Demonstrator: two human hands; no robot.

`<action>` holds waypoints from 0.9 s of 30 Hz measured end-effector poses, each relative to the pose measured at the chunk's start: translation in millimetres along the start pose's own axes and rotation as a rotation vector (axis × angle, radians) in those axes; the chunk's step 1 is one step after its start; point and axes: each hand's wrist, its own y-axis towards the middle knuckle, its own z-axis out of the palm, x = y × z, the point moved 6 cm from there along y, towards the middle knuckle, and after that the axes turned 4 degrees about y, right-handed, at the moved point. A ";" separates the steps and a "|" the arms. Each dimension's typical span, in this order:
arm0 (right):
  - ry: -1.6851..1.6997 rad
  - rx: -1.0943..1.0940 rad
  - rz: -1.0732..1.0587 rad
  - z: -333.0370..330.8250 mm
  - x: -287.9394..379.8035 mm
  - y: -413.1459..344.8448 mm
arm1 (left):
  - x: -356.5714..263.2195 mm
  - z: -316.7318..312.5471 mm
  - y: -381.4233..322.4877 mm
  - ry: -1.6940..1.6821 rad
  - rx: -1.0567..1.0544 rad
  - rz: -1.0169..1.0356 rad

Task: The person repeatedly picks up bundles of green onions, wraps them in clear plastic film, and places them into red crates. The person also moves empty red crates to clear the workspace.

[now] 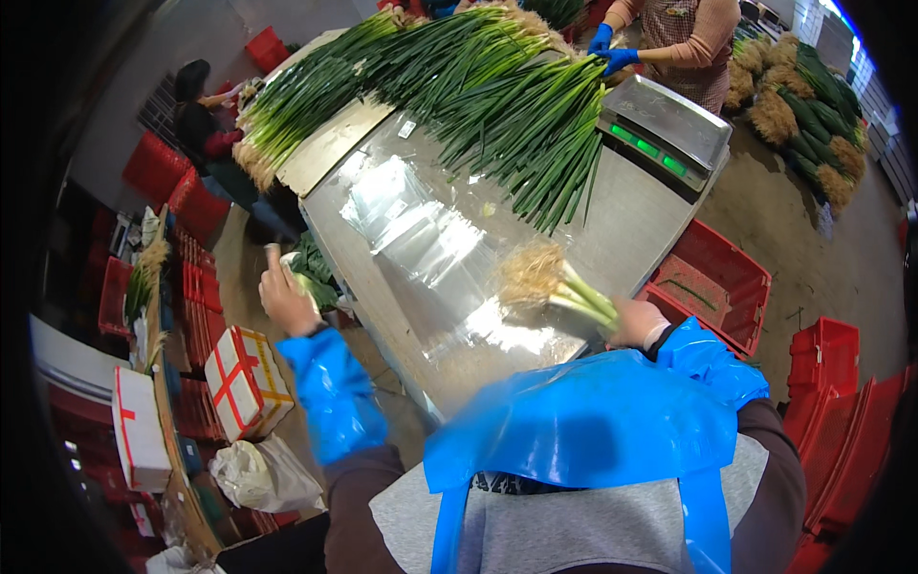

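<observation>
My right hand (637, 323), in a thin pale glove, is closed round the stalks of a small bunch of leeks or large green onions (582, 298). The bunch's bushy tan roots (532, 275) point left over the metal table (401, 301). My left hand (285, 295) is raised off the table's left side, with nothing visible in its grip. Clear plastic bags (423, 222) lie flat and shiny on the tabletop. A long heap of green stalks with roots (459, 79) covers the far part of the table.
A digital scale (665, 122) stands at the table's right corner. Beyond it, a co-worker's blue-gloved hands (613, 54) touch the heap. Another person (204, 129) works at the left. Red plastic crates (753, 287) stand at the right; foam boxes (240, 380) and a white sack (262, 473) are at lower left.
</observation>
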 end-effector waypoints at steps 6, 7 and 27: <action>0.070 -0.168 0.086 -13.2 -45.3 -6.5 | 29.9 56.5 -81.9 0.447 0.505 -0.282; 0.072 -0.175 0.106 -14.0 -53.4 -6.0 | -4.3 60.3 -93.5 0.309 0.511 -0.108; 0.316 -0.181 0.048 4.1 -82.1 -26.4 | -260.2 152.7 -247.7 -0.595 1.361 0.080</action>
